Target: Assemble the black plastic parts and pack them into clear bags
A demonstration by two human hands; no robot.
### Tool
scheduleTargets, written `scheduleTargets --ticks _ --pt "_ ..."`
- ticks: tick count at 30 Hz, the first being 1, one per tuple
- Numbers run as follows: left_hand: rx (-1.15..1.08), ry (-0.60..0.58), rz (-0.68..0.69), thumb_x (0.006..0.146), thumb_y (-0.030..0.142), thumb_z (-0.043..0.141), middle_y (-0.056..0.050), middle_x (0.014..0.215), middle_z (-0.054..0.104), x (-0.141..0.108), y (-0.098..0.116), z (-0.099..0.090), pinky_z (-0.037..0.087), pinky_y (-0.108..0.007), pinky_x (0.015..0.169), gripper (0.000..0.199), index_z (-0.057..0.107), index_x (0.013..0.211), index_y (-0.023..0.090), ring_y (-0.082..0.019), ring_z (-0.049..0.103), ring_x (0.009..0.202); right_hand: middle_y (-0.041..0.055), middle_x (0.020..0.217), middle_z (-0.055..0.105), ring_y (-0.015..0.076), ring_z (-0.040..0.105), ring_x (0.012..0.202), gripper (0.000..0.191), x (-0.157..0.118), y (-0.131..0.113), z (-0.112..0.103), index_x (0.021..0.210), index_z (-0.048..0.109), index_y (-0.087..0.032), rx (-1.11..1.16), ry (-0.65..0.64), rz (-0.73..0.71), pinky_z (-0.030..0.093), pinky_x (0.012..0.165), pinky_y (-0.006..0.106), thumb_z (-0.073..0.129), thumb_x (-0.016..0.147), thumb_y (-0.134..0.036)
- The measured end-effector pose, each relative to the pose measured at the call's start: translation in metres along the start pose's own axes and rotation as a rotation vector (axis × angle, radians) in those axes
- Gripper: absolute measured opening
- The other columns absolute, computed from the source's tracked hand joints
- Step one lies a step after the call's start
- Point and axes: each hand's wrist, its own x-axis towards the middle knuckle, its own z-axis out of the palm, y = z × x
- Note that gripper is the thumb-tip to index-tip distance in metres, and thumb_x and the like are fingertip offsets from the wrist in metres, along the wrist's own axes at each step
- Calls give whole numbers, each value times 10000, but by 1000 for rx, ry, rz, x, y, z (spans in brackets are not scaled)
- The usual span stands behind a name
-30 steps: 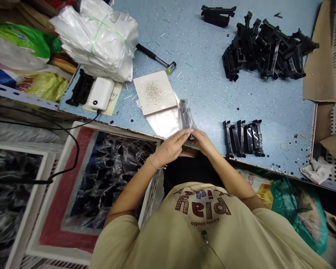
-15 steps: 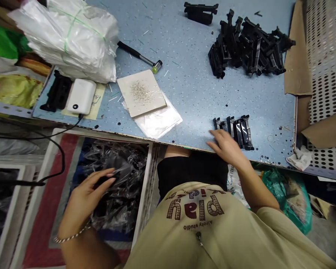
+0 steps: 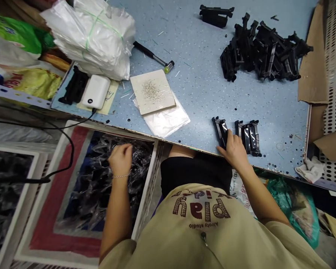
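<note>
My right hand (image 3: 235, 150) is at the front edge of the blue table, its fingers closed on a black plastic part (image 3: 220, 131). Just right of that hand, several similar black parts (image 3: 249, 138) stand side by side. My left hand (image 3: 121, 160) hangs over a crate (image 3: 154, 164) of black parts in clear bags (image 3: 100, 183); its fingers are curled together, and whatever they may hold is hidden.
A heap of black parts (image 3: 263, 52) lies at the back right. Left of it are a hammer (image 3: 154, 56), a square board (image 3: 154, 91) on white bags (image 3: 168, 121), a white device (image 3: 96, 91) with a cable, and stacked plastic bags (image 3: 95, 37).
My left hand has moved forward and right over the crate, and its fingers have closed. My right hand has taken hold of the leftmost black part, which now stands apart, tilted.
</note>
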Motion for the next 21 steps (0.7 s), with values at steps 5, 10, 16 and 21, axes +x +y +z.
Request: scheduleTargets --ticks 5,10,16,21 --pt "122 140 377 952 269 630 -193 1205 698 66 37 61 498 -523 1077 202 746 1061 144 -330 613 1155 231 1255 679 429 625 1181 688 17 4 -4 1412 599 -114 315 -101 121 510 1019 609 703 857 -506" --pt "-20 70 332 838 193 747 -60 820 695 116 51 60 543 -375 793 147 678 708 191 -213 624 822 121 1165 743 321 698 1094 658 26 -10 -9 1250 702 -207 1121 -231 260 600 886 448 864 711 -547" --pt "-430 -182 -84 790 233 774 3 587 613 137 51 33 400 -272 557 139 707 691 162 -112 503 529 111 1149 780 256 728 1001 531 48 -65 3 1061 726 -225 1796 -569 224 604 763 334 824 719 -619" --pt "-437 -112 57 753 178 743 1 658 653 137 53 37 489 -264 606 78 666 752 164 -128 586 604 91 1220 763 211 707 989 460 90 -125 33 1103 690 -219 1971 -635 180 593 763 291 783 778 -531"
